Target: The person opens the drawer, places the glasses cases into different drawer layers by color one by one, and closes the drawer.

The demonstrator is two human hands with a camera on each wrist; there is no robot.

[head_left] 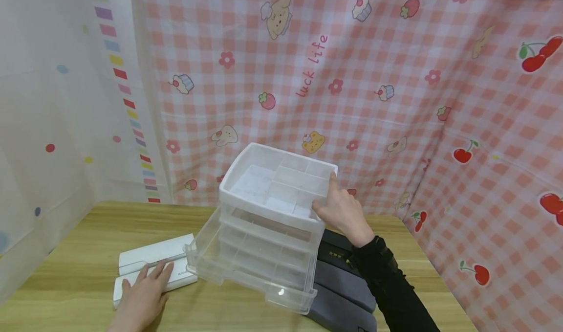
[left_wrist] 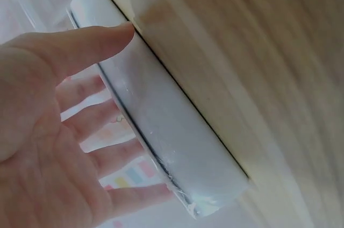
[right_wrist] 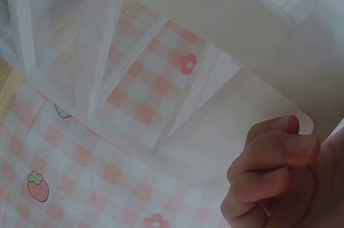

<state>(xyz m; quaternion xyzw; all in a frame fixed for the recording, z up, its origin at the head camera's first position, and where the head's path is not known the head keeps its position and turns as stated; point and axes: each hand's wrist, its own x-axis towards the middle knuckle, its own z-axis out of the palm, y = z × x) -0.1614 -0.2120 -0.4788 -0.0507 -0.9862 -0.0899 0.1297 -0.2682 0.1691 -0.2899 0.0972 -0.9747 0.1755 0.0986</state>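
Note:
A white, translucent plastic storage box (head_left: 269, 213) with tiers and a divided top tray stands mid-table. My right hand (head_left: 343, 210) holds its right rim near the front corner. The index finger lies straight along the rim and the thumb reaches over the tray. In the right wrist view, the other fingers (right_wrist: 263, 177) are curled beside the box corner. A clear plastic section (head_left: 255, 283) juts from the box's front, low down. My left hand (head_left: 145, 293) rests on the nearer of two long white cases (head_left: 180, 276), fingers fairly straight on top, thumb (left_wrist: 102, 45) against the side.
Behind the nearer white case lies the other white case (head_left: 154, 251), alongside it. Right of the box, partly hidden by it and my sleeve, are a black case (head_left: 332, 251) with gold marks and grey cases (head_left: 338, 307). A pink checked cloth (head_left: 281, 102) hangs behind the table.

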